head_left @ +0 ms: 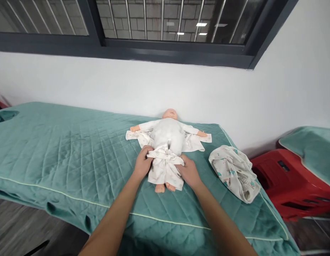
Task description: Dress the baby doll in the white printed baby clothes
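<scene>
A baby doll (168, 132) with a white cloth body lies on its back, head toward the wall and arms spread. White patterned baby pants (166, 170) cover its legs, with the feet sticking out below. My left hand (143, 161) grips the left side of the pants' waistband, fingers closed on the cloth. On the other side, my right hand (188, 170) pinches the waistband's right edge. Beneath the doll's arms and back lies an opened patterned baby top (193, 144), its sleeves spread outward.
A crumpled white cloth with teal print (234, 172) rests right of the doll. The bed has a green quilted cover (82, 156) with a hole at the far left. A red plastic stool (293, 181) stands at the right. Wall and barred window (165, 25) lie behind.
</scene>
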`<state>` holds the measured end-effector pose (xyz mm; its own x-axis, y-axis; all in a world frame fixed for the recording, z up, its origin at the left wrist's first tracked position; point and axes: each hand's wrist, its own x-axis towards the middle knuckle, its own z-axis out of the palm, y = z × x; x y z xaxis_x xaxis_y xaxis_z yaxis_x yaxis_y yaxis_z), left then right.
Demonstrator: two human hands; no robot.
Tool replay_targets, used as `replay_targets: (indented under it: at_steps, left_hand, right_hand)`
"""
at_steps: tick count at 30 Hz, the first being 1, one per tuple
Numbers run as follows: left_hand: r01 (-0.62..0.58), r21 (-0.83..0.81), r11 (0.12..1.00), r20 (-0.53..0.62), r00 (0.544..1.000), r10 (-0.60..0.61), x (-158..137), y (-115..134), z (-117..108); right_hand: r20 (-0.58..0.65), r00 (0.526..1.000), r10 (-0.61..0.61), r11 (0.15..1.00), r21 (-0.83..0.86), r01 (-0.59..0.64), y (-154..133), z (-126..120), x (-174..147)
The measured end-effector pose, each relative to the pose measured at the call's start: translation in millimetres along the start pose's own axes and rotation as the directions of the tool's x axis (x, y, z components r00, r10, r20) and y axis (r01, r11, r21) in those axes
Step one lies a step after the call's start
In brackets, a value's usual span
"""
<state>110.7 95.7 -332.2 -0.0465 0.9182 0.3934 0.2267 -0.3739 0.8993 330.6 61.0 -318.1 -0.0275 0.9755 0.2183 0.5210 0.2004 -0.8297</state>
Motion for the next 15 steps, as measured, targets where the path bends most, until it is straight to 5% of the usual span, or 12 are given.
replay_targets:
  at_steps: [5,9,15]
  left_hand:
    - [0.150,-0.121,0.981,0.068,0.987,-0.143,-50,9,-9]
    - [0.242,-0.040,0.970,0.144,0.962,-0.234,-93,14,-12]
    - [-0.013,0.139,0.990,0.191,0.981,-0.014,-101,14,-6]
  right_hand:
    - [-0.055,0.998,0.006,0.998,-0.065,-0.009,-3,6,6]
    - [-0.109,0.994,0.014,0.997,-0.080,-0.023,-4,8,6]
    - [0.053,0.998,0.044,0.996,-0.074,-0.040,-17,-5,-5]
